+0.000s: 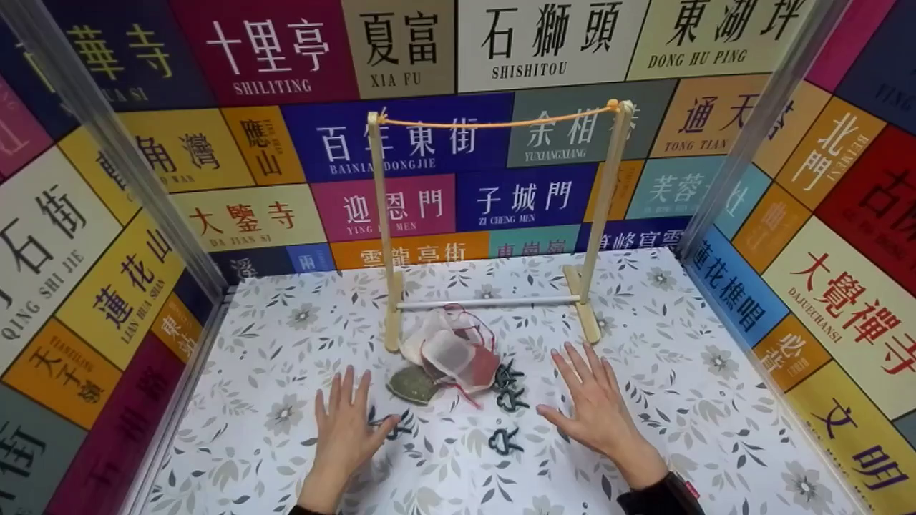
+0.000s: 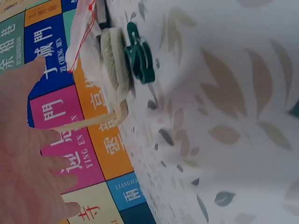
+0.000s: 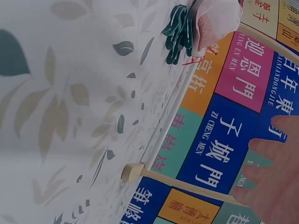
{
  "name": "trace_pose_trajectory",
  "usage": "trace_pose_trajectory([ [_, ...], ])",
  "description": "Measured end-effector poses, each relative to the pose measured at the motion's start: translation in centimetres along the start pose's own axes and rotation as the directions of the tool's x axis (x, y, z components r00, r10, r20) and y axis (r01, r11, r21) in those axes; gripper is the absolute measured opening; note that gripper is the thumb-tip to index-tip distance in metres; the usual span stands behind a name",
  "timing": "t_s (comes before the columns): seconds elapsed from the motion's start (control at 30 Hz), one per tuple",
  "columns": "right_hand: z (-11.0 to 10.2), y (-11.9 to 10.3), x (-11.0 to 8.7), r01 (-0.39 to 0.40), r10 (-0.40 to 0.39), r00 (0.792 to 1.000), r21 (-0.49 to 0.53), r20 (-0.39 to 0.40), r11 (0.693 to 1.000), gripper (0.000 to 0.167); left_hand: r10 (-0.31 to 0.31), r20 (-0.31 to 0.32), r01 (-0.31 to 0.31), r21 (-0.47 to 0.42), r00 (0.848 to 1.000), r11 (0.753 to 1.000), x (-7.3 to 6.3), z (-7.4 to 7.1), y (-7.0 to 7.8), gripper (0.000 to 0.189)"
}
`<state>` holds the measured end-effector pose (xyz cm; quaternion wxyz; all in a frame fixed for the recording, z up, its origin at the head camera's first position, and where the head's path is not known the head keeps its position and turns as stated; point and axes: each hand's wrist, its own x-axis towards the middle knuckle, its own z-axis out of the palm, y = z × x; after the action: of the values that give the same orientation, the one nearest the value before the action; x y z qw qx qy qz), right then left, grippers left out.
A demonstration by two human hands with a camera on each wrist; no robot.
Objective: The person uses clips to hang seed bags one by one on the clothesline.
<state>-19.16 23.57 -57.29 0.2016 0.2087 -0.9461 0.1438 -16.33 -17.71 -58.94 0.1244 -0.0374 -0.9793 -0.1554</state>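
Observation:
My left hand (image 1: pixel 347 429) is held over the table with its fingers spread, and nothing is in it. Across from it, my right hand (image 1: pixel 597 408) hovers with straight fingers, also holding nothing. Between them lies a pile of sheer drawstring pouches (image 1: pixel 447 354) with red cords. One pouch (image 1: pixel 413 385) has greenish contents, another (image 1: pixel 484 368) pinkish. Dark green clips (image 1: pixel 509 397) lie at the pile's right, and a single clip (image 1: pixel 505 441) lies nearer me. Partly behind my left thumb is another green clip (image 2: pixel 140 53). The right wrist view shows bunched clips (image 3: pixel 180 35) against a pouch (image 3: pixel 217 21).
Behind the pile stands a wooden frame with two posts (image 1: pixel 601 207), an orange cord (image 1: pixel 494 124) strung across the top and a white rod (image 1: pixel 494 302) low down. Sign-patterned walls (image 1: pixel 236 54) enclose the floral tabletop (image 1: pixel 286 357) at the back and sides.

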Motion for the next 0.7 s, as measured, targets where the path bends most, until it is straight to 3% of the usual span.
trace_pose_trajectory([
  [0.23, 0.5, -0.8, 0.6, 0.030, -0.031, 1.000, 0.036, 0.001, 0.999, 0.088, 0.059, 0.138, -0.057, -0.025, 0.989, 0.998, 0.2, 1.7, 1.0, 0.075],
  [0.4, 1.3, -1.9, 0.4, 0.053, -0.072, 0.990, 0.157, 0.122, 0.986, 0.082, 0.062, 0.242, -0.049, -0.058, 0.968, 0.997, 0.3, 3.1, 1.4, 0.055],
  [0.57, 2.3, -3.3, 0.1, 0.063, -0.157, 0.941, 0.300, 0.301, 0.952, 0.058, 0.045, 0.270, -0.036, -0.038, 0.962, 0.999, 0.3, 4.1, 1.4, 0.038],
  [0.7, 3.1, -4.3, 0.2, 0.057, -0.207, 0.895, 0.359, 0.394, 0.931, 0.046, 0.070, 0.232, -0.053, -0.080, 0.970, 0.995, 0.3, 4.2, 1.4, 0.032],
])
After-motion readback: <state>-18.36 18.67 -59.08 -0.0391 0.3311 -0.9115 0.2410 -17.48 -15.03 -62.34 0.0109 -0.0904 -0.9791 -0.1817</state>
